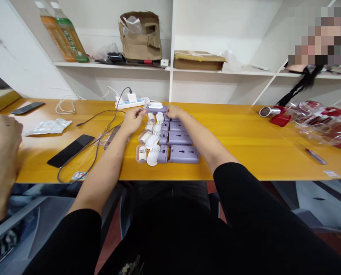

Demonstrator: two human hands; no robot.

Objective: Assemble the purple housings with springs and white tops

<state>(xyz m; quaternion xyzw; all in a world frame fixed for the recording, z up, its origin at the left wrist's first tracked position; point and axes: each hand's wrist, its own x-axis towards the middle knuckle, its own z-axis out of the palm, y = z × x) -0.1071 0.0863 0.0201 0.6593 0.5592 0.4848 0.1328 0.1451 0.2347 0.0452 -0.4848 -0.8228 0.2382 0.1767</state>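
Observation:
At the far end of a row of opened purple plastic casings point(183, 138), a purple case part point(156, 110) with a white piece in it lies between my two hands. The fingertips of my left hand point(134, 118) are closed on its left end. My right hand point(174, 112) has its fingers closed at the right end, partly hidden by the hand itself. Towards me lie white curved pieces point(153, 156) joined by thin coiled wires, with small pinkish shells point(141, 154) beside them. The larger casings carry dark plug-shaped marks.
A black phone point(71, 150), a dark cable point(97, 152) and a silvery bag point(49, 126) lie left. Behind is a white power strip point(132, 103). Another person's hand point(4, 133) is at far left. Right are a screwdriver point(315, 156) and red plastic-wrapped items point(327, 124).

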